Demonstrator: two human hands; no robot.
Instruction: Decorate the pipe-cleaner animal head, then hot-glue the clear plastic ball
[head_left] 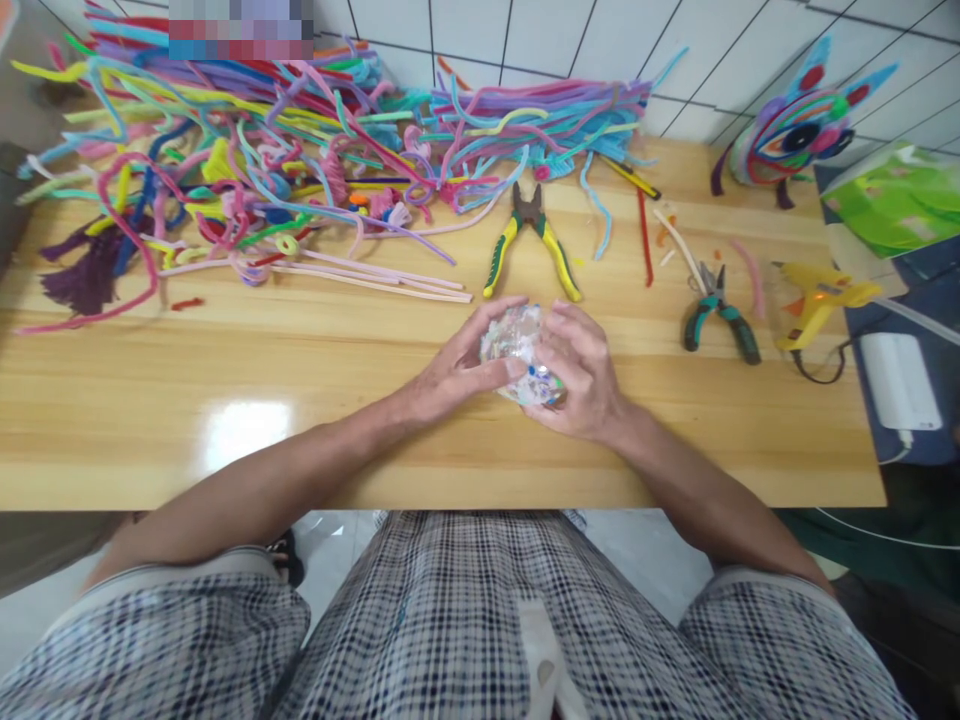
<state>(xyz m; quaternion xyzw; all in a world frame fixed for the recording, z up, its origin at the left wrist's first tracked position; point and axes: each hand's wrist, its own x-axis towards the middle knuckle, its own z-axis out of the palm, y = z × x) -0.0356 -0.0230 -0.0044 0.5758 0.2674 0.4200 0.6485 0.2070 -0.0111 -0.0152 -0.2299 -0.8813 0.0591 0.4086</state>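
Note:
Between my two hands is a clear, rounded container [517, 340] with small white, blue and green bits showing inside; its exact kind is hard to tell. My left hand [469, 365] wraps its left side, thumb laid across the front. My right hand [581, 375] grips the right side with bent fingers over the top and the thumb below. Just beyond the hands lie yellow-and-green handled pliers [531, 235], jaws pointing away from me. A few pale pink pipe cleaners [375, 278] lie to the left of them.
A big heap of coloured pipe cleaners [247, 150] covers the back left. Toward the right are small needle-nose pliers [718, 315], a yellow glue gun [817, 300], a cutter knife [634, 178] and a colourful pipe-cleaner figure [795, 140]. A white power bank [900, 380] sits past the table's right edge.

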